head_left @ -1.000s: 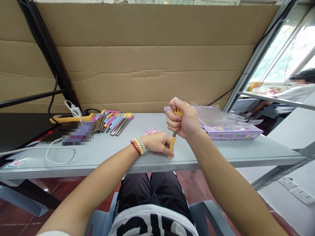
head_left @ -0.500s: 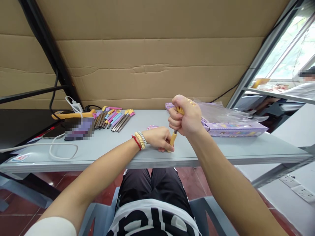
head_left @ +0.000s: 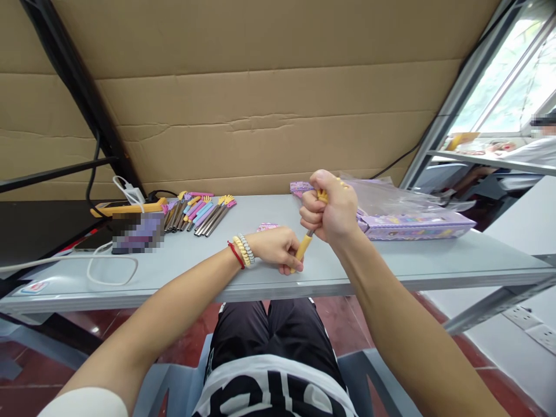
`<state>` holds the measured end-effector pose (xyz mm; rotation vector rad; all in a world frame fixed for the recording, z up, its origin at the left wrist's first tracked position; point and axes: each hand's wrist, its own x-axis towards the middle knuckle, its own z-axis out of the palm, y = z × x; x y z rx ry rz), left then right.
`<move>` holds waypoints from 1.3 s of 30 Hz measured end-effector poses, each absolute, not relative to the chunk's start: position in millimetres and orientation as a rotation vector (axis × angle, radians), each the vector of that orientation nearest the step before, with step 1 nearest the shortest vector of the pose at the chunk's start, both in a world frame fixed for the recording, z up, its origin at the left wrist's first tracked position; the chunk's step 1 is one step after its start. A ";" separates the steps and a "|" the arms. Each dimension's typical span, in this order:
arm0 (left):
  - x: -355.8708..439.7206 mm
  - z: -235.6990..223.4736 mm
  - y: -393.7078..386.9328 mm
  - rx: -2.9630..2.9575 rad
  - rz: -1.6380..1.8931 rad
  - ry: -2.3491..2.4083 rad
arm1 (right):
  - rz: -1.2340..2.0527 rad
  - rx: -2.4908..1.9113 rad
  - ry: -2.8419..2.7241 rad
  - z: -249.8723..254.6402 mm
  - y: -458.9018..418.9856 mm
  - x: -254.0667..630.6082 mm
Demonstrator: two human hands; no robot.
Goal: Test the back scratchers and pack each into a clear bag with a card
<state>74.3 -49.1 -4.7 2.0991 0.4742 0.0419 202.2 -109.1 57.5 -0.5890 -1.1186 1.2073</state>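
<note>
A yellow back scratcher [head_left: 303,248] slants between my two hands, with a short piece of metal rod showing near its middle. Fingers of my left hand [head_left: 278,248] pinch the lower end of its yellow handle, resting on the table near the front edge. Higher up, my right hand [head_left: 330,207] makes a fist around the other end. Bits of the yellow hand-shaped head poke out of that fist; the rest is hidden. Left of my hands lies a pile of back scratchers [head_left: 197,213] with metal rods and pink, blue, yellow and purple parts.
On the right side of the table [head_left: 391,260] lie a purple printed box [head_left: 417,226] and clear plastic bags [head_left: 386,197]. A small purple printed piece [head_left: 267,226] sits behind my left hand. A phone [head_left: 138,233], white cable [head_left: 134,272] and yellow-cased device [head_left: 130,207] are at left. Cardboard [head_left: 260,116] stands behind.
Both hands keep their grip on the back scratcher. My left hand has shifted slightly left and down, and the handle tilts a little more. The view has also moved slightly.
</note>
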 end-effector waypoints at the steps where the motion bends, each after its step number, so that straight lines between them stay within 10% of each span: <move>1: 73.5 -4.1 -49.7 2.092 0.046 0.478 | 1.224 -0.585 -1.134 58.3 -108.4 199.1; 39: 91.3 -4.3 -55.1 2.095 0.167 0.470 | 1.320 -0.623 -1.253 60.2 -94.9 201.8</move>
